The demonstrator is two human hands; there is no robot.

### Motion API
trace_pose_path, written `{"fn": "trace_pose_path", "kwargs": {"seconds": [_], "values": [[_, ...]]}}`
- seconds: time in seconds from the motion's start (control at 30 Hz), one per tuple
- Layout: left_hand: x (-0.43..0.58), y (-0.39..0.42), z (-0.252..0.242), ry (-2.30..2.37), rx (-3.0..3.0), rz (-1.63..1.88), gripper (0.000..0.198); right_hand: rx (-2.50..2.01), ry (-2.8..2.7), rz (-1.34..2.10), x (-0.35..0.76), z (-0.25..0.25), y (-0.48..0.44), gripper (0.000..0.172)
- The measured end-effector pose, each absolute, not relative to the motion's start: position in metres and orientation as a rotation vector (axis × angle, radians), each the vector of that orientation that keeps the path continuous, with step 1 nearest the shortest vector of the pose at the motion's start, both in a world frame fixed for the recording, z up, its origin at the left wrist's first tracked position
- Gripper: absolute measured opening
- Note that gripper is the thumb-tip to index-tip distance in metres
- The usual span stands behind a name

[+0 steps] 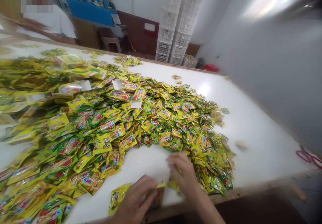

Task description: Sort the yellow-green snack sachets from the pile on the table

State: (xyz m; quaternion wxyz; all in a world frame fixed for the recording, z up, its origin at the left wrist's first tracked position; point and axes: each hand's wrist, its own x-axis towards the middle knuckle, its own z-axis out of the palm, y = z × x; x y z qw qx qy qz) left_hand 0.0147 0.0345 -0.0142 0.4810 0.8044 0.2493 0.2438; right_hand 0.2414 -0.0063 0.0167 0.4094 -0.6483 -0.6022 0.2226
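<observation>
At the table's near edge my left hand [139, 197] is closed around a small yellow-edged box [160, 193], blurred and partly hidden by my fingers. A yellow carton [116, 198] lies on the table beside that hand, partly covered by it. My right hand [183, 172] is just to the right of the box, at the inner edge of the heap, with curled fingers smeared by motion. Whether a packet is in those fingers does not show. A large heap of small yellow and green sachets [164, 138] curves around both hands.
Several open cartons [138, 94] lie on the heap. Red-handled scissors [309, 157] rest at the right of the white table [259, 133]. Across the table, a person in a white top [59, 20] stands at left. White crates [179, 39] are stacked by the wall.
</observation>
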Motion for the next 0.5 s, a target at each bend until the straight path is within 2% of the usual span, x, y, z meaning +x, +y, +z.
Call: {"fn": "trace_pose_path", "kwargs": {"seconds": [0.07, 0.17, 0.27, 0.37, 0.47, 0.5], "values": [[0.016, 0.034, -0.008, 0.597, 2.001, 0.478, 0.037, -1.884, -1.541, 0.270, 0.253, 0.017, 0.013, 0.029], [0.021, 0.034, -0.006, 0.569, 2.001, 0.397, 0.040, -2.168, -1.642, 0.093, 0.266, 0.015, 0.032, 0.040], [0.024, 0.036, -0.008, 0.576, 1.908, 0.412, 0.040, -2.171, -1.741, 0.096, 0.278, 0.012, 0.035, 0.033], [0.000, 0.047, -0.002, 0.854, 1.675, 0.586, 0.033, -2.096, -1.730, 0.138, 0.295, 0.015, 0.028, 0.027], [-0.063, 0.058, 0.020, 1.165, 1.405, 0.712, 0.035, -2.053, -1.469, 0.100, 0.296, 0.024, 0.022, 0.024], [-0.088, 0.058, 0.029, 1.222, 1.389, 0.650, 0.039, -2.014, -1.364, 0.173, 0.288, 0.027, 0.021, 0.023]]}}
